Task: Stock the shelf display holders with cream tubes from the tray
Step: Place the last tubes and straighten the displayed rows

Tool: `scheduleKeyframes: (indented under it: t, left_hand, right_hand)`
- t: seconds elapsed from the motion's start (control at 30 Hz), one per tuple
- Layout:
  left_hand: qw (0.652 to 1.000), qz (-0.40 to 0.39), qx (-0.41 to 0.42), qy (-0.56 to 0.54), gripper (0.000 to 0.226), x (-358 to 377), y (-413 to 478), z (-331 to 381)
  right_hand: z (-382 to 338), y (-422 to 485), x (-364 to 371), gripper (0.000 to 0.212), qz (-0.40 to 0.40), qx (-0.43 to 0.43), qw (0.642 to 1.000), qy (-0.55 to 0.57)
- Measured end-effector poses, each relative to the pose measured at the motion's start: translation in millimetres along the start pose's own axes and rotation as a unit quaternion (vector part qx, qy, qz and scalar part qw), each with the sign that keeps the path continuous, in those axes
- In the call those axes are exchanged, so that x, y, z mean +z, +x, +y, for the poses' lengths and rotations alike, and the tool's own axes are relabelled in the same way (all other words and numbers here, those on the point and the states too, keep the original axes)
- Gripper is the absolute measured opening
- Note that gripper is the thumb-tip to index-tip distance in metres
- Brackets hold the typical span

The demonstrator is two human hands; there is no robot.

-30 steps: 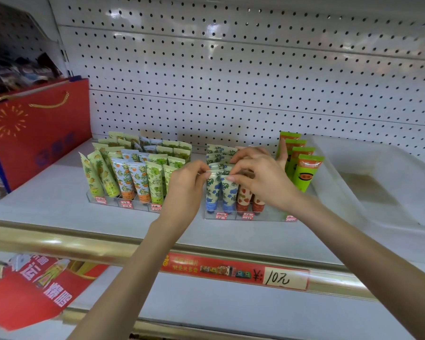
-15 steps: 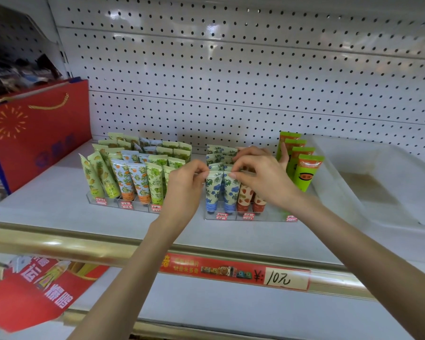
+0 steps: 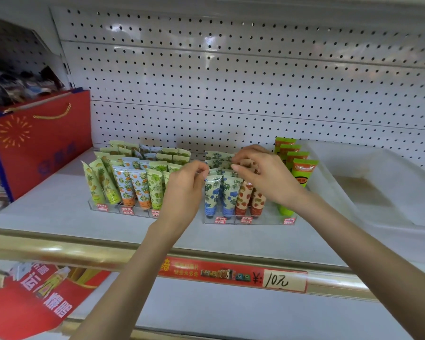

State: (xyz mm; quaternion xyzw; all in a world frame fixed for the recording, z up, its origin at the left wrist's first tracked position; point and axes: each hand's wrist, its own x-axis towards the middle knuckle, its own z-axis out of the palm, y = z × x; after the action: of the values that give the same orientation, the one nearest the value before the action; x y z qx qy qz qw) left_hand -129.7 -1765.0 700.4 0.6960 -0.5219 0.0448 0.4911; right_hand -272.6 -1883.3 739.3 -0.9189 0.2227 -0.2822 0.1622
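- Blue-flowered tubes in the mid-frame holder: we judge we're squaring rows.
- Left grip narrow, right grip curled; holding anything, we cannot tell.
- Next: release gently.

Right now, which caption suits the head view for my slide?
The left hand and right hand reach blue-flower tubes in a clear holder on the shelf.

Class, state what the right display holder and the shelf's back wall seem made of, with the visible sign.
Right display holder: clear glossy plastic, probably acrylic; the shelf shows through its front. Back wall: white perforated sheet, likely painted metal; even rows of holes, sheen.
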Motion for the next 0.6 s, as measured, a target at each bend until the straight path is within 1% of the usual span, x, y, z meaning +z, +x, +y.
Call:
scheduleKeyframes:
  t: [0.07, 0.17, 0.27, 0.33, 0.4, 0.5, 0.6]
  left_hand:
    - [1.000, 0.003, 0.020, 0.021, 0.016, -4, 1, 4]
    - [0.997, 0.019, 0.051, 0.058, 0.023, -19, 2, 16]
    - [0.991, 0.009, 0.058, 0.119, 0.031, -38, 4, 25]
    - [0.984, 0.001, 0.078, 0.162, 0.033, -51, 7, 26]
    - [0.974, -0.024, 0.091, 0.209, 0.041, -60, 10, 24]
    - [0.959, -0.083, 0.063, 0.264, 0.055, -71, 9, 18]
    - [0.953, -0.110, 0.054, 0.276, 0.060, -77, 4, 9]
  right_hand:
    - [-3, -1, -6, 0.034, -0.013, -0.005, 1.000, -0.019]
    - [-7, -2, -16, 0.047, -0.030, -0.015, 0.996, -0.088]
    - [-11, -3, -26, 0.053, -0.065, 0.000, 0.989, -0.136]
    - [-14, -4, -30, 0.055, -0.081, 0.009, 0.983, -0.164]
    - [-15, -4, -33, 0.055, -0.083, 0.015, 0.980, -0.181]
    - [-17, -6, -33, 0.055, -0.081, 0.016, 0.980, -0.180]
    - [-20, -9, -28, 0.053, -0.076, 0.010, 0.984, -0.163]
